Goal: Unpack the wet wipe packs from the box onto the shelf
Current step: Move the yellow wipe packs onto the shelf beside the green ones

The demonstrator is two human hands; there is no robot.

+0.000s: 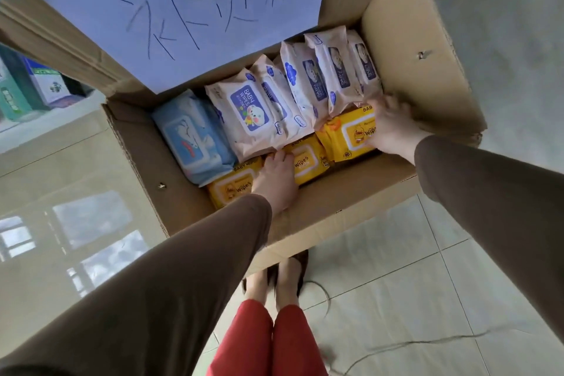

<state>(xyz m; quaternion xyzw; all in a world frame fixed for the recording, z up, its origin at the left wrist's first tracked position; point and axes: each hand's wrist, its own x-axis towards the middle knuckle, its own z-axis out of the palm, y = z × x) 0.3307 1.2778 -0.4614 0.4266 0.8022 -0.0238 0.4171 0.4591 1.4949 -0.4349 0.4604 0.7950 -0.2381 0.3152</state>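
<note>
Down inside the open cardboard box lay the wet wipe packs, none of them out of it yet. Along the near wall ran a row of three yellow packs: the left yellow pack, the middle yellow pack and the right yellow pack. Behind them a row of pale pink baby-wipe packs stood on edge, leaning one against the next, and a light blue pack lay at the left end of the box.

The left hand reached into the box between the left and middle yellow packs, its fingertips at the lower edge of the pink row; whether the fingers had hold of a pack could not be told, since they were tucked down out of sight. The right hand rested at the right end, over the edge of the right yellow pack and touching the last pink pack, fingers bent over them; a firm hold could not be made out through the blur.

A white paper sheet with handwritten characters covered the far flap. The box stood on a pale tiled floor, just ahead of the person's feet and red trousers. Brown sleeves covered both arms. At far left, a shelf held green and blue cartons.
</note>
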